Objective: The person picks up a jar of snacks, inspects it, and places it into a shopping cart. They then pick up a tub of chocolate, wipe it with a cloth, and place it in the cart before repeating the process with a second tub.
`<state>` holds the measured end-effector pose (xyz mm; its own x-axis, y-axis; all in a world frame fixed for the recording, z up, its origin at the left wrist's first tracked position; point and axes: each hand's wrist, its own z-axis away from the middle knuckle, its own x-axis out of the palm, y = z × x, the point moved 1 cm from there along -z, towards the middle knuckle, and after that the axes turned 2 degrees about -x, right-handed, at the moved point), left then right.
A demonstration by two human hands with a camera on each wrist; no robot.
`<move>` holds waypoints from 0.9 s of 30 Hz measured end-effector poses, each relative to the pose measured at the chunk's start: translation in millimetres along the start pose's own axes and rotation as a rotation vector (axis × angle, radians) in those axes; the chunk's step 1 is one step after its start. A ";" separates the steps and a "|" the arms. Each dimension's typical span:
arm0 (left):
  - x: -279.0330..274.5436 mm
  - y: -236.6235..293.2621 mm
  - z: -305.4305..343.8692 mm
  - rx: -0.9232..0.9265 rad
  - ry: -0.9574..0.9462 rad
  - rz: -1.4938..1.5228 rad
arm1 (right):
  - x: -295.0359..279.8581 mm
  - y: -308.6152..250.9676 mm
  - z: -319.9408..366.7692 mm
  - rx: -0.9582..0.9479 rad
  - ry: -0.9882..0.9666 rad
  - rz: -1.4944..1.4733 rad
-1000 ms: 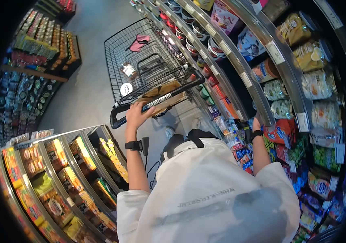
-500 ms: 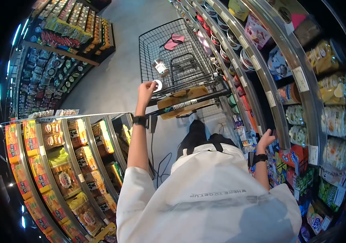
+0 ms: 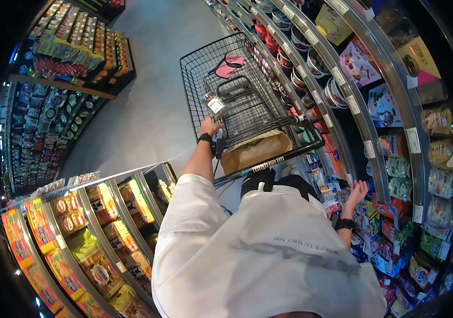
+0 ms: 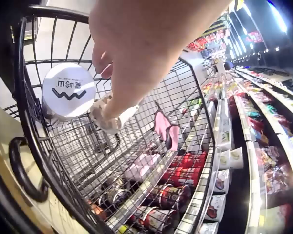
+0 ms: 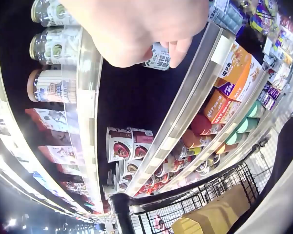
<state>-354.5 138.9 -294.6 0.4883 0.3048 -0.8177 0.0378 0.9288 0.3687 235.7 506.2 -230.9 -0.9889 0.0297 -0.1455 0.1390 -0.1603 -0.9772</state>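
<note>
My left hand (image 3: 211,126) is inside the wire cart (image 3: 185,82), beside a clear jar (image 3: 216,105) with a white label. In the left wrist view, the left hand (image 4: 136,44) reaches between a white-lidded container (image 4: 68,90) and the jar (image 4: 105,114); its fingers are loosely bent, and contact with either is unclear. My right hand (image 3: 358,193) hangs by the right shelf with relaxed fingers and nothing visible in it. In the right wrist view, a labelled can (image 5: 158,56) shows behind the right hand's fingers (image 5: 175,51).
A pink cloth item (image 3: 230,64) lies in the cart's far part. Brown paper packaging (image 3: 255,151) is near the cart handle (image 3: 311,140). Stocked shelves (image 3: 369,148) run close along the right; a snack rack (image 3: 94,228) stands at left. Grey floor (image 3: 149,79) stretches ahead.
My left hand has left the cart handle and moved into the basket, beside the lidded container and jar. My right hand has drawn back from the shelf, its fingers now in view.
</note>
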 end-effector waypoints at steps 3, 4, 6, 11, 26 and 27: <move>29.7 -16.3 -5.6 -0.053 -0.057 -0.199 | -3.4 -13.2 19.7 0.021 0.030 0.027; 40.9 -22.0 -14.6 -0.085 -0.080 -0.198 | -6.0 -17.2 27.3 -0.004 0.010 0.031; 46.8 -18.9 -21.3 -0.107 -0.142 -0.218 | -4.7 -23.7 37.7 0.022 0.024 0.040; 5.1 0.0 -21.8 -0.116 -0.285 -0.082 | 14.2 -42.5 53.1 0.065 -0.050 0.048; -152.2 128.6 131.1 0.408 0.140 0.412 | 141.0 -155.2 61.9 -0.064 -1.000 0.083; -159.3 142.2 152.0 0.412 0.156 0.422 | 144.5 -153.3 64.2 -0.068 -1.024 0.087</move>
<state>-294.5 190.3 -44.8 0.4024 0.6850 -0.6073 0.2182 0.5725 0.7904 68.2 471.7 -92.3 -0.5415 -0.8394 -0.0465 0.1836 -0.0641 -0.9809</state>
